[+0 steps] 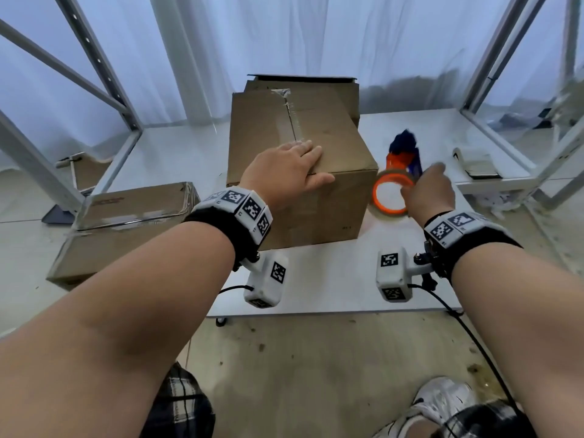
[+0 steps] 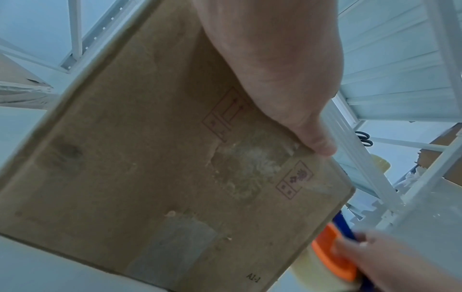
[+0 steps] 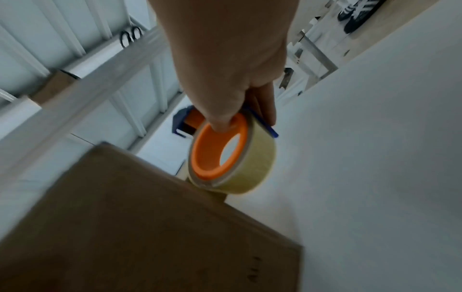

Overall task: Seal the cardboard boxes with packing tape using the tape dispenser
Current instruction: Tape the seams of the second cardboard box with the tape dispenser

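Observation:
A tall cardboard box (image 1: 284, 128) stands on the white table (image 1: 331, 279), its top flaps closed with old tape along the seam. My left hand (image 1: 290, 167) lies flat on the box's near top edge, thumb hanging over the front face (image 2: 155, 158). To the right of the box, my right hand (image 1: 426, 191) grips the blue and orange tape dispenser (image 1: 401, 172) with its clear tape roll (image 3: 225, 156). The thumb is hooked into the orange core and the fingers wrap the blue frame. The dispenser sits low beside the box's right face.
A flatter taped cardboard box (image 1: 126, 222) sits lower at the left. White metal frame posts (image 1: 94, 74) flank both sides. A folded object (image 1: 477, 162) lies at the table's right rear. Scissors (image 3: 131, 36) hang on the frame. My shoe (image 1: 442, 396) is below.

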### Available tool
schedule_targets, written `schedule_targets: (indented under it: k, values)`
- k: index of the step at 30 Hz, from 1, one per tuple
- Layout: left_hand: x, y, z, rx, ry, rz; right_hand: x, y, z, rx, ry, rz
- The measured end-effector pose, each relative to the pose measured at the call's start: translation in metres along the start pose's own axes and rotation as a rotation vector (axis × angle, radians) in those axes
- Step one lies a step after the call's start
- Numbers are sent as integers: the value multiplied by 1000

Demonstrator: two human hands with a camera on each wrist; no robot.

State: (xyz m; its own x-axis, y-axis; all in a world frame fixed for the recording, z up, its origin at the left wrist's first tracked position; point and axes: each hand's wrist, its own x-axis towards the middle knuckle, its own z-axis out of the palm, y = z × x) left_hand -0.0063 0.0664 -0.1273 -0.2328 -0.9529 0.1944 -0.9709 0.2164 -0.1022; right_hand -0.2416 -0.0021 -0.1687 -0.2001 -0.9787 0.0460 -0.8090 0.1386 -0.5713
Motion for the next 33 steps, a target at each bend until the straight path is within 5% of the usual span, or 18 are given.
schedule_targets:
  k: [4, 8, 12, 17, 26, 33]
  values:
    - [-4, -9, -7, -32, -143, 61, -7, -37, -40, 230, 257, -125]
    - [-12, -23, -22, -164, -237, 80, -7, -76, -65, 390, 228, -406]
    - [-19, -29, -48, -863, -84, -207, -22, -115, -68, 263, 59, -731]
    - [-36, -45, -76, -1610, 94, -526, -46, -134, -42, 365, -125, -842]
    - [-55, -60, -85, -1703, 37, -544, -49, -139, -31, 330, -118, -905]
    - [-57, -63, -89, -1551, 55, -602, -50, -132, -29, 239, -116, -933]
